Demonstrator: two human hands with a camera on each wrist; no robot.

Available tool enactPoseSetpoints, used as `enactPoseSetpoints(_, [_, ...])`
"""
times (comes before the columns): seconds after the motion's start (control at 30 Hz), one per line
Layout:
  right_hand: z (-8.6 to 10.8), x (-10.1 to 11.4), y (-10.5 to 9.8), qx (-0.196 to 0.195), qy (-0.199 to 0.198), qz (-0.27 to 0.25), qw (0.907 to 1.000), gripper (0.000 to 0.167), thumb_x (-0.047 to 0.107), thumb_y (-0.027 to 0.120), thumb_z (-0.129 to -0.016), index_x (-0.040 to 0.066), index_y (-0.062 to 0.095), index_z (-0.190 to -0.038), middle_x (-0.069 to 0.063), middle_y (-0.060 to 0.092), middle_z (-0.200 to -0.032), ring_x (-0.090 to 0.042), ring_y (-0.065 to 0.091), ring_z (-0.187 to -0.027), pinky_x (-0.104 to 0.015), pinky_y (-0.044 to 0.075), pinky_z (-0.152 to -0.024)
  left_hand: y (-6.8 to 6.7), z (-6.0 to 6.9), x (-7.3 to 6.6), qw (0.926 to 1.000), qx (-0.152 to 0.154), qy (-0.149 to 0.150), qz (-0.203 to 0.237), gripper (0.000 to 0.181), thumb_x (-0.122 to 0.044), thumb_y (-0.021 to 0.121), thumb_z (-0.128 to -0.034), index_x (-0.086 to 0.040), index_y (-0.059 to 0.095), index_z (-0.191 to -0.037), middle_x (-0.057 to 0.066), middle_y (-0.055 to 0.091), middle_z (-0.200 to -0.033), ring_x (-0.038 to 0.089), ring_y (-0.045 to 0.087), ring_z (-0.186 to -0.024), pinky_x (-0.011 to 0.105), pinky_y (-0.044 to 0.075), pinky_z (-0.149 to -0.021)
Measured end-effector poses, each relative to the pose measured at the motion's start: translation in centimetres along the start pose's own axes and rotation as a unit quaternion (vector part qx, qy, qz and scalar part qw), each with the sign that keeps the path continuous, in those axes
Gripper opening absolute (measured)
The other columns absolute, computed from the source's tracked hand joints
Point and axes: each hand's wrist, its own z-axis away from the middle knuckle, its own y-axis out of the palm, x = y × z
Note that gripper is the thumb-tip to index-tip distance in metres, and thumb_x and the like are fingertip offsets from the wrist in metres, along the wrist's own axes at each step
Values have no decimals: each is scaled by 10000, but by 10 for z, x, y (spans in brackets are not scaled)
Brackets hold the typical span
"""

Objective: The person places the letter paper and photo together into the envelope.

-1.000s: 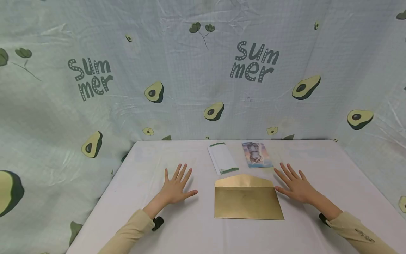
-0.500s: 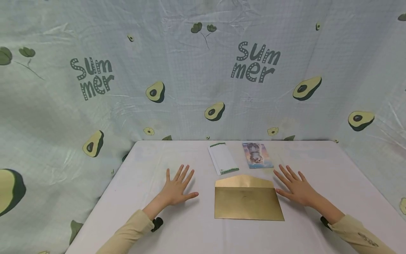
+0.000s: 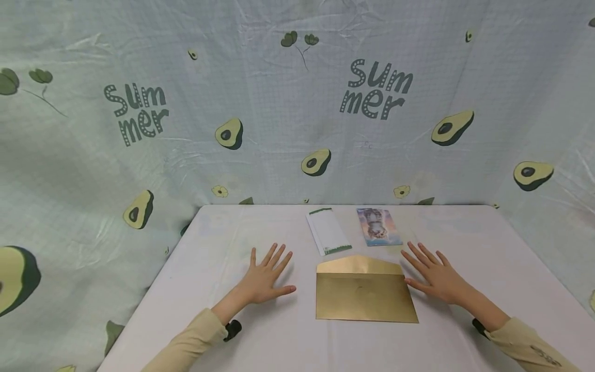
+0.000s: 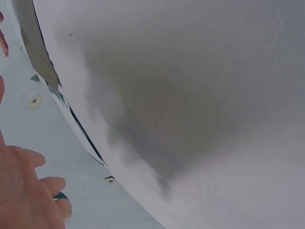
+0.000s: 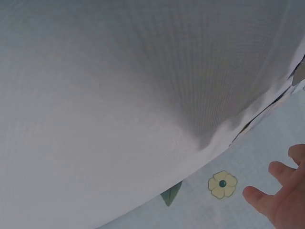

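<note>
A gold envelope point(image 3: 366, 297) lies on the white table with its pointed flap point(image 3: 360, 264) unfolded toward the back. To its left, my left hand point(image 3: 262, 281) has its fingers spread and holds nothing. My right hand point(image 3: 437, 279) is spread too, its fingertips close by the envelope's right edge; whether they touch it I cannot tell. Behind the envelope lies a white packet or card point(image 3: 329, 232) with green-patterned ends. Beside that is a colourful picture card point(image 3: 379, 227) with a grey furry animal on it. In the wrist views only parts of the left hand point(image 4: 28, 191) and right hand point(image 5: 286, 191) show.
The white table point(image 3: 223, 222) ends at a pale hanging cloth point(image 3: 269, 103) printed with avocados, flowers and "summer" lettering. A small black device point(image 3: 232, 329) sits at the left wrist, and another black device point(image 3: 479, 326) at the right.
My left hand has shifted slightly to the right, toward the envelope. The right hand has barely moved. Envelope and cards stay where they were; the whole view has shifted a little.
</note>
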Motion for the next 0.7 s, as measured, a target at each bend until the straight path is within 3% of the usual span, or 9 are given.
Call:
enactPoseSetpoints(0.43, [1,8,-3,-91,-357,-61,9993,652,451,536,-844,149,324,-1382,-111,244,-1467,-105,-66,-1391,-599,197,-957,-7,3,-14,9988,-87,474,-32,802,-653,385,-816,-176,184,-1429,54,122,-1506,284,118,-1386,671,58,-991])
enactPoseSetpoints(0.6, [1,13,-2,-112,-525,-52,9985,650,459,538,-840,146,342,-1373,-118,274,-1453,-22,-127,-1358,-588,214,-952,-7,4,-19,9982,-37,590,-69,793,-657,377,-818,-196,175,-1431,46,127,-1506,262,90,-1392,664,52,-998])
enactPoseSetpoints(0.7, [0,16,-1,-144,-615,-67,9980,654,459,548,-833,147,347,-1372,-119,282,-1449,-68,-81,-1381,-580,216,-955,-6,3,-21,9980,-15,628,-101,783,-663,359,-821,-228,140,-1435,19,99,-1510,237,67,-1396,657,41,-1006])
